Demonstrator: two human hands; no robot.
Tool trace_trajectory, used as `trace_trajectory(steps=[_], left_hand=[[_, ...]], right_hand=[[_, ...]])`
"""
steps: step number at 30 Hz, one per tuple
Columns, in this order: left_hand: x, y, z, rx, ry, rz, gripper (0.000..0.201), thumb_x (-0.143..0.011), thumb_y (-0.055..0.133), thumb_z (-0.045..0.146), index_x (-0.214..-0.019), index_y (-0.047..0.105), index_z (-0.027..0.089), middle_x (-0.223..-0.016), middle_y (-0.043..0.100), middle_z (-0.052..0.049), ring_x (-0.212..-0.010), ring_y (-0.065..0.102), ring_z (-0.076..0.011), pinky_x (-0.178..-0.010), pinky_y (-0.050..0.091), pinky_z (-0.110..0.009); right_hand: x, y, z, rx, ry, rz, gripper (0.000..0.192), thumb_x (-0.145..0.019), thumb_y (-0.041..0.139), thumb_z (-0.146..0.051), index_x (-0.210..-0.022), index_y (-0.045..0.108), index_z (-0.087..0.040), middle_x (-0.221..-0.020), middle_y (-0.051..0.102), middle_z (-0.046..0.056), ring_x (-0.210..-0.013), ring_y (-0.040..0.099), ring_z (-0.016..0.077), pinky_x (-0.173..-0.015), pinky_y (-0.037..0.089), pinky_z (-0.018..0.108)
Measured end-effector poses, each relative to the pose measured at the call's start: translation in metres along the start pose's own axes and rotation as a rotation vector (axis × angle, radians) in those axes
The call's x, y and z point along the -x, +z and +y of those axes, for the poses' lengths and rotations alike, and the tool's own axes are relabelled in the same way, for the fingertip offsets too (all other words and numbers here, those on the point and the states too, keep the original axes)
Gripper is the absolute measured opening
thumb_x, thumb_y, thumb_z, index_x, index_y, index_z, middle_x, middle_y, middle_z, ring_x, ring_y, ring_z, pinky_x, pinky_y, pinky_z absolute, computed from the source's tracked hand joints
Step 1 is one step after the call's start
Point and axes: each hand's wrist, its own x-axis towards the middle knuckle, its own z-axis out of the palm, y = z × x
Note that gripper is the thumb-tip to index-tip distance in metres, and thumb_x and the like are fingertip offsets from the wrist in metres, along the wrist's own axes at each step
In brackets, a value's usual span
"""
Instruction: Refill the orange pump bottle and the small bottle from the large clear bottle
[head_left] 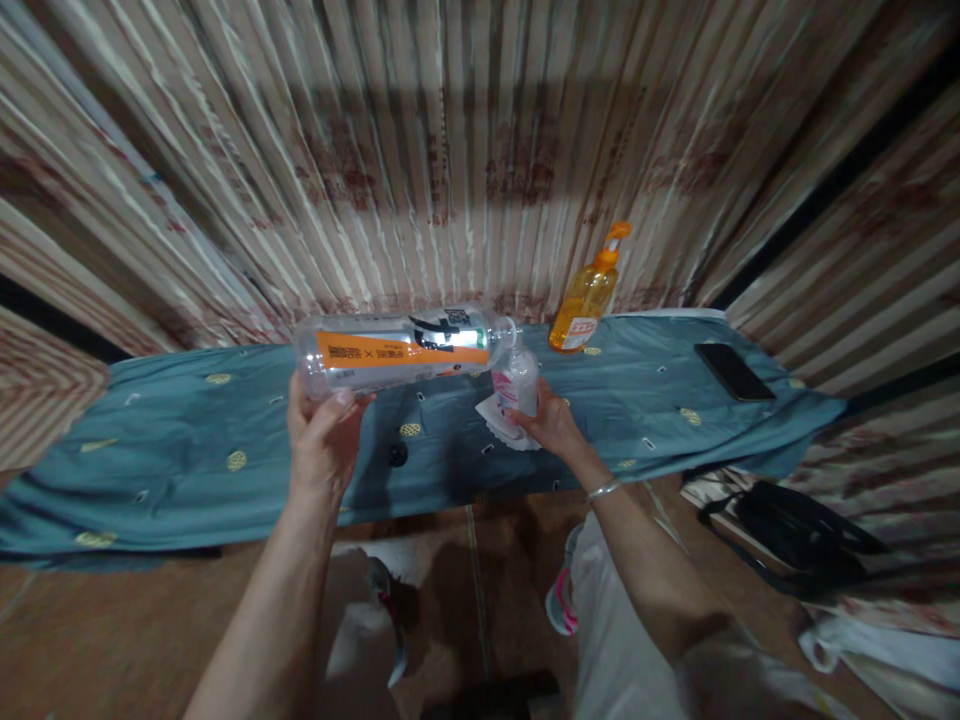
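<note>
My left hand is closed around the base end of a large clear plastic bottle with an orange and silver label. The bottle lies on its side in the air, its open neck pointing right. That neck meets the top of a small clear bottle with pink print, which my right hand grips upright. Whether liquid passes between them I cannot tell. Beneath the small bottle lies a white tissue or cloth. On the table below the large bottle is a small dark round cap-like thing.
A blue-green cloth with yellow prints covers the narrow table. An orange pump bottle stands at the back, and a black phone lies at the right. Pleated curtains hang behind. A black bag sits at lower right.
</note>
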Motion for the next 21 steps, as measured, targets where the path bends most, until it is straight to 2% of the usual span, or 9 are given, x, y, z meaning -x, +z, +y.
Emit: trace_trajectory(steps=[5, 10, 15, 21], left_hand=[[-0.0023, -0.0003, -0.0031, 0.029, 0.03, -0.017, 0.053, -0.053, 0.113, 0.032, -0.099, 0.087, 0.027, -0.098, 0.087, 0.001, -0.085, 0.079, -0.0168, -0.07, 0.063, -0.022], [-0.0016, -0.0011, -0.0035, 0.018, 0.034, -0.042, 0.05, -0.057, 0.113, 0.033, -0.1, 0.086, 0.028, -0.099, 0.087, 0.001, -0.085, 0.079, -0.0171, -0.071, 0.064, -0.023], [-0.0001, 0.001, -0.0005, 0.03, 0.013, -0.006, 0.053, -0.052, 0.112, 0.029, -0.1, 0.089, 0.027, -0.095, 0.087, 0.0, -0.084, 0.078, -0.0177, -0.069, 0.064, -0.023], [0.0004, 0.0007, 0.0023, 0.003, -0.009, -0.004, 0.052, -0.051, 0.113, 0.032, -0.097, 0.089, 0.029, -0.096, 0.086, 0.0, -0.087, 0.077, -0.0184, -0.072, 0.064, -0.025]], right_hand=[[-0.0005, 0.0004, 0.0016, -0.011, -0.017, -0.005, 0.05, -0.096, 0.094, -0.034, -0.136, 0.07, -0.017, -0.105, 0.09, 0.013, -0.091, 0.088, 0.0349, -0.076, 0.061, 0.036], [-0.0001, -0.002, -0.0022, -0.016, 0.008, -0.011, 0.048, -0.096, 0.094, -0.032, -0.136, 0.07, -0.018, -0.106, 0.091, 0.013, -0.094, 0.088, 0.035, -0.078, 0.06, 0.035], [0.0003, -0.0063, -0.0073, -0.004, 0.049, -0.044, 0.052, -0.097, 0.095, -0.033, -0.14, 0.07, -0.016, -0.112, 0.092, 0.015, -0.099, 0.089, 0.0358, -0.081, 0.06, 0.035], [0.0002, -0.0023, -0.0041, 0.004, 0.02, -0.01, 0.054, -0.096, 0.097, -0.032, -0.141, 0.071, -0.017, -0.112, 0.092, 0.014, -0.098, 0.091, 0.0356, -0.08, 0.063, 0.035]])
